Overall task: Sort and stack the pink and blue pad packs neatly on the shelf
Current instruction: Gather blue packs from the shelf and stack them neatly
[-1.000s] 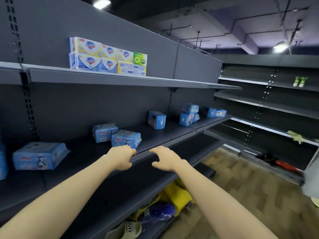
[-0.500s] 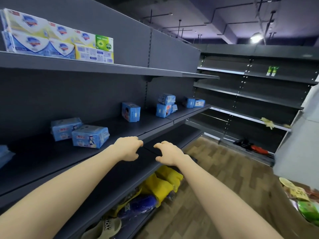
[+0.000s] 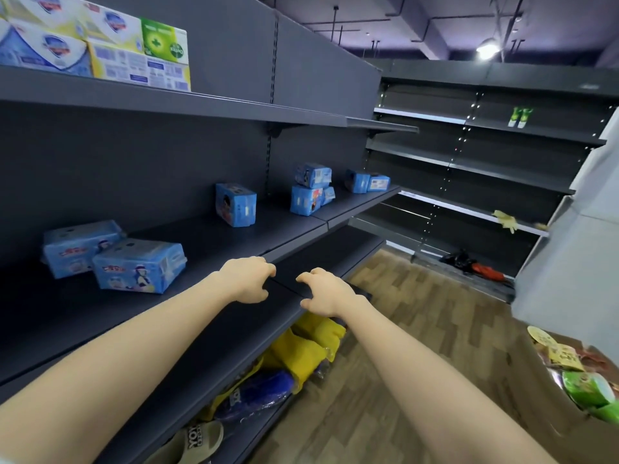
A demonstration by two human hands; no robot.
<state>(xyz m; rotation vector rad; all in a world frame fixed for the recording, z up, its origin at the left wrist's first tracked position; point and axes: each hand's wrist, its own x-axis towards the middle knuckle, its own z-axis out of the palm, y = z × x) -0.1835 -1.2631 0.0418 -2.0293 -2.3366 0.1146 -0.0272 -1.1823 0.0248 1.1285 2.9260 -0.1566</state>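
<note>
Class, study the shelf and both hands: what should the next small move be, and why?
Probably reach the left hand to the nearest blue pack, which lies askew in front of a second pack. That hand and the right hand hold nothing, and other packs sit farther along.

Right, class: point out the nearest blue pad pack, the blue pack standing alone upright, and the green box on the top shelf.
Nearest blue pad pack (image 3: 139,266): head view, middle of its front face.
Upright blue pack (image 3: 236,204): head view, its front face.
Green box (image 3: 163,41): head view, its green front.
</note>
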